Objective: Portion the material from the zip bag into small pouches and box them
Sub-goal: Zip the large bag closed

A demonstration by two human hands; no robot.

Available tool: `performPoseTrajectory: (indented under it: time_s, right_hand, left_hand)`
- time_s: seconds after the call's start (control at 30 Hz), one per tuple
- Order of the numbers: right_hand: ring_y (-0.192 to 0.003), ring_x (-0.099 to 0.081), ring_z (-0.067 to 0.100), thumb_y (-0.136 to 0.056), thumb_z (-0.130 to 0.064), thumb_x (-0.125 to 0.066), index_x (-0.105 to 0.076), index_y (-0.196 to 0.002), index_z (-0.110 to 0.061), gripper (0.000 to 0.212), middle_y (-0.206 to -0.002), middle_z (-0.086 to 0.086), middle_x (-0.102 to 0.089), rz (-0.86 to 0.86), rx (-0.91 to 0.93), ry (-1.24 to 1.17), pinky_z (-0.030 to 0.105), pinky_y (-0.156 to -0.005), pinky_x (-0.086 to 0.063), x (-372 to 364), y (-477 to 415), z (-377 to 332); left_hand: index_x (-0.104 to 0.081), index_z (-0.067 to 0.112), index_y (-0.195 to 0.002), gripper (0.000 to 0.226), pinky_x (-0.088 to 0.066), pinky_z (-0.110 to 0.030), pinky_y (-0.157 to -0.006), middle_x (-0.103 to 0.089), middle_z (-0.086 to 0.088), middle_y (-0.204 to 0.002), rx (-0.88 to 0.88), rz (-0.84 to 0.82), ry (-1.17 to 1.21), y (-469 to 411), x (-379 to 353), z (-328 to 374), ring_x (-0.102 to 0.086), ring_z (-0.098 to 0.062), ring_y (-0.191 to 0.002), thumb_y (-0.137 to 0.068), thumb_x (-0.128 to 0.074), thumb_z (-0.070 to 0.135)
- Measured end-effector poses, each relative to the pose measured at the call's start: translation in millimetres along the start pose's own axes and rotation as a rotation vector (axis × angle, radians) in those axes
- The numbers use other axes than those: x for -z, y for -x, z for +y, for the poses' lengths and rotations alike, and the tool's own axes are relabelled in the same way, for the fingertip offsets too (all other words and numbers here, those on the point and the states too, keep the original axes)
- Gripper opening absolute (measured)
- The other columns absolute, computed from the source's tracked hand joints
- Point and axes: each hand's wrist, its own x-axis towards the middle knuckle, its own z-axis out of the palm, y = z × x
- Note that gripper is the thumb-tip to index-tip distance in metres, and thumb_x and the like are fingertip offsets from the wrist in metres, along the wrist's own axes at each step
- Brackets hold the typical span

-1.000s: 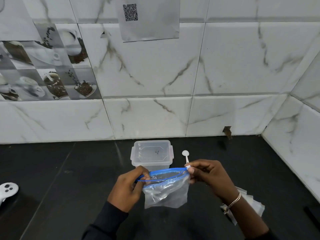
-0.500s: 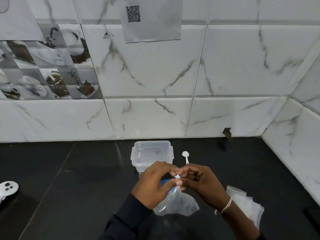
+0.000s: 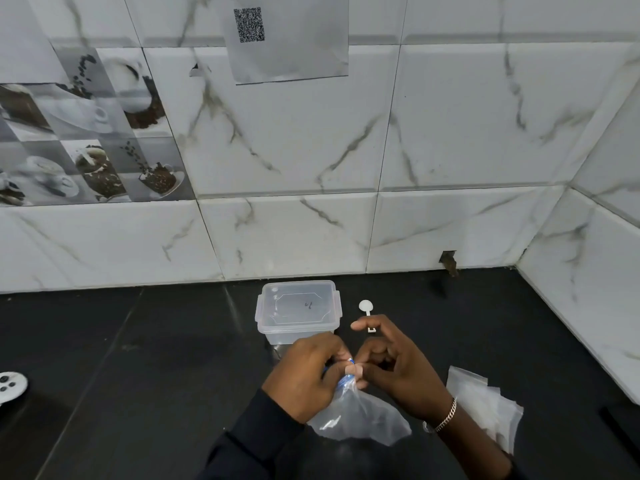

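Note:
A clear zip bag point(image 3: 360, 419) with a blue zip strip hangs between both hands, low in the middle of the view. My left hand point(image 3: 306, 377) grips the bunched top of the bag. My right hand point(image 3: 398, 368) pinches the same blue strip with thumb and fingers, its index finger raised. Behind the hands a clear lidded plastic box point(image 3: 298, 311) stands on the black counter point(image 3: 156, 358). A small white spoon point(image 3: 366, 308) lies just right of the box. A stack of small clear pouches point(image 3: 485, 407) lies at the right, partly behind my right wrist.
A white device with buttons point(image 3: 10, 386) lies at the counter's left edge. White marble tiles form the back wall and a side wall at the right, making a corner. A sheet with a QR code point(image 3: 287, 36) hangs on the back wall.
One second ago the hands held the bag's mouth stretched wide. They have come together, bunching the blue top between them, and the bag hangs lower. My right index finger has lifted.

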Motion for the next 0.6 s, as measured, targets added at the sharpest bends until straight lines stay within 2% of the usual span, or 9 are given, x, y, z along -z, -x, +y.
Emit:
performPoseTrajectory:
  time_s: [0.17,0.27,0.43,0.5,0.6]
  right_hand:
    - [-0.063,-0.067,0.034,-0.085,0.006,-0.069,-0.053,-0.121,-0.029,0.052,-0.073,0.017,-0.069,0.08,0.059,-0.041,0.034,-0.07,-0.058,-9.3,2.4,2.5]
    - [-0.063,-0.067,0.032,-0.084,0.01,-0.068,-0.054,-0.122,-0.024,0.053,-0.073,0.017,-0.068,0.158,0.089,-0.059,0.04,-0.069,-0.058,-10.9,3.0,5.7]
    - [-0.066,-0.067,0.03,-0.081,0.015,-0.069,-0.055,-0.122,-0.016,0.053,-0.076,0.018,-0.066,0.345,0.116,-0.112,0.039,-0.067,-0.059,15.5,3.6,7.2]
    - [-0.069,-0.066,0.03,-0.081,0.014,-0.069,-0.056,-0.12,-0.018,0.052,-0.077,0.017,-0.067,0.378,0.11,-0.132,0.041,-0.067,-0.059,25.4,3.9,8.6]
    - [-0.067,-0.067,0.027,-0.082,0.014,-0.068,-0.057,-0.118,-0.018,0.05,-0.076,0.016,-0.067,0.409,0.124,-0.138,0.038,-0.065,-0.059,32.5,4.2,12.0]
  left_hand:
    - [-0.057,0.024,-0.081,0.008,-0.049,-0.023,-0.066,-0.061,0.012,-0.08,-0.015,-0.002,-0.071,1.1,2.2,-2.5,-0.056,-0.007,-0.075,-0.085,-0.052,0.019]
    - [-0.055,0.024,-0.081,0.009,-0.047,-0.021,-0.064,-0.059,0.013,-0.08,-0.034,-0.004,-0.114,2.6,6.0,-3.3,-0.052,-0.006,-0.073,-0.086,-0.049,0.02]
    - [-0.052,0.027,-0.08,0.01,-0.049,-0.028,-0.063,-0.058,0.014,-0.079,0.009,0.039,-0.146,18.2,28.7,-25.1,-0.054,-0.006,-0.071,-0.086,-0.051,0.018]
    - [-0.052,0.027,-0.081,0.007,-0.05,-0.03,-0.062,-0.058,0.014,-0.078,0.024,0.053,-0.148,25.4,39.5,-32.8,-0.055,-0.006,-0.07,-0.086,-0.05,0.022]
    - [-0.053,0.028,-0.082,0.007,-0.05,-0.03,-0.062,-0.058,0.015,-0.076,0.036,0.063,-0.155,31.5,50.5,-37.3,-0.055,-0.006,-0.069,-0.086,-0.05,0.023]
